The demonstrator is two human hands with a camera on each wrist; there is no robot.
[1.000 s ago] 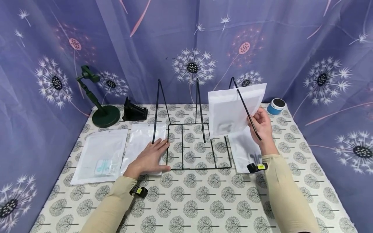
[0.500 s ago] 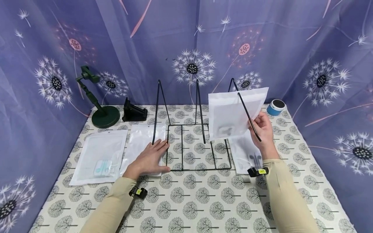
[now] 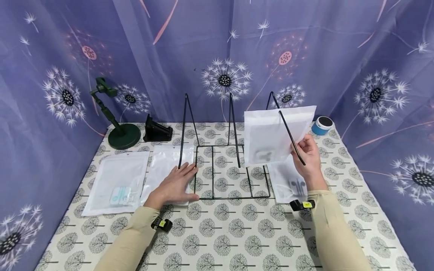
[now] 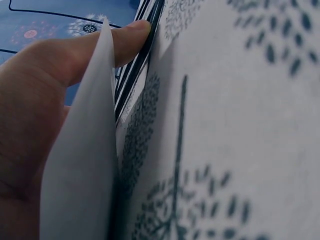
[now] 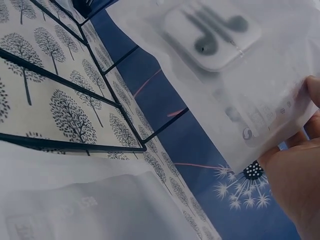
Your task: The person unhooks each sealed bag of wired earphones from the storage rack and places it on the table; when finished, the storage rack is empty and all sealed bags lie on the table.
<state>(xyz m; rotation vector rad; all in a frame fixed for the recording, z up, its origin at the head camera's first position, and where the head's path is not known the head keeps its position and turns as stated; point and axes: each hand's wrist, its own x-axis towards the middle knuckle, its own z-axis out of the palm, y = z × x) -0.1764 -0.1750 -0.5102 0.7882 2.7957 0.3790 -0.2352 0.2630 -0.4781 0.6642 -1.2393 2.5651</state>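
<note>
A black wire rack [image 3: 213,173] with several tall peaked dividers stands mid-table. My left hand [image 3: 174,186] lies with fingers extended across its left edge and over a white zip pouch [image 3: 171,154]; in the left wrist view the thumb [image 4: 132,37] reaches the wire beyond the raised pouch edge [image 4: 85,150]. With my right hand [image 3: 309,160] I pinch the right side of another white pouch [image 3: 264,131], tilted upright behind the front wire of the rightmost divider. Through its film the right wrist view shows earphones [image 5: 215,35] in a case. The thumb is partly cut off there.
Another earphone pouch [image 3: 118,182] lies at far left, and one [image 3: 283,177] lies right of the rack. Behind stand a dark green stand [image 3: 123,135], a black holder [image 3: 157,131] and a small blue speaker [image 3: 321,126]. A purple curtain [image 3: 149,67] encloses the table.
My right hand and its pouch have come down a little and slightly rightward at the right divider. The left hand keeps its place on the rack's edge.
</note>
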